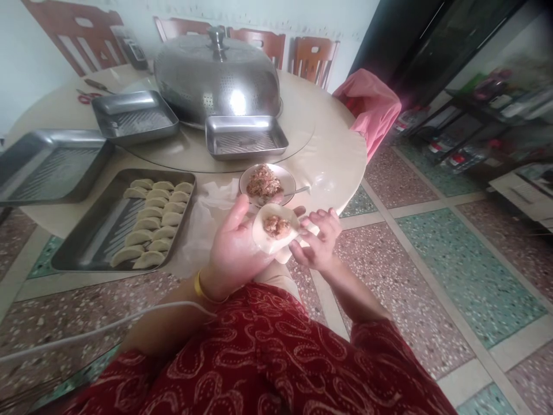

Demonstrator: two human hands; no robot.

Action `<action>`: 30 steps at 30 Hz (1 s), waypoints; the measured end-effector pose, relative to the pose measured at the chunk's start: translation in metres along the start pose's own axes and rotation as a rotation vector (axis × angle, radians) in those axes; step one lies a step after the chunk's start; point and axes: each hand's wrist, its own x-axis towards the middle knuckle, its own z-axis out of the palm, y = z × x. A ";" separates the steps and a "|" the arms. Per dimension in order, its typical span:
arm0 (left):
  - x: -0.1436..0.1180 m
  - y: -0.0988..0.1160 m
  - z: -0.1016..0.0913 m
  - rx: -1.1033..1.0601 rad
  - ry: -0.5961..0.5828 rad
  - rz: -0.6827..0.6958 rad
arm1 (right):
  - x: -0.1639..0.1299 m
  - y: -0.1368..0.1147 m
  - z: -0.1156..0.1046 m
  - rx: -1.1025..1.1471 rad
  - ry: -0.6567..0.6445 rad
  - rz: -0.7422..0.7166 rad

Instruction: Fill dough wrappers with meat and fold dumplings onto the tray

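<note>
A round dumpling wrapper (262, 236) with a lump of meat filling (277, 226) at its centre lies across the palm and fingers of my left hand (233, 245), thumb pointing up. My right hand (320, 237) is at the wrapper's right edge, its fingers bent and apart; whether the fingertips touch the dough is unclear. Just beyond the hands stands a bowl of minced filling (263, 182), a utensil handle (298, 191) leaning out to the right. On the left, a metal tray (93, 239) holds rows of folded dumplings (158, 222).
Further metal trays (56, 164), (133, 115), (246, 141) stand on the round table (341, 132). Behind them sits a large perforated steel dome (216, 75). Red-handled scissors (85, 98) lie back left. A white cable (108, 320) crosses my left forearm. A pink cloth (371, 106) hangs at right.
</note>
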 end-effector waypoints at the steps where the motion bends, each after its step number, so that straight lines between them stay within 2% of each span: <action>1: 0.000 0.000 0.000 0.005 -0.001 0.001 | 0.001 -0.001 0.000 0.019 0.006 0.019; 6: 0.003 -0.002 -0.004 0.027 -0.035 -0.018 | 0.008 -0.002 0.000 0.074 0.017 0.086; 10: 0.005 -0.003 -0.009 0.033 -0.009 -0.024 | 0.010 0.000 0.000 0.047 0.014 -0.010; 14: 0.005 -0.004 -0.005 0.026 0.052 -0.027 | 0.009 0.002 0.002 0.105 0.062 -0.075; 18: 0.006 -0.007 -0.004 -0.009 0.039 -0.044 | 0.004 0.000 0.002 0.052 0.033 -0.188; 22: 0.009 -0.012 -0.017 0.020 -0.023 -0.057 | 0.000 -0.004 0.003 0.074 0.006 -0.200; 30: 0.021 -0.021 -0.051 0.355 -0.003 0.136 | 0.005 -0.020 0.010 0.173 -0.014 -0.144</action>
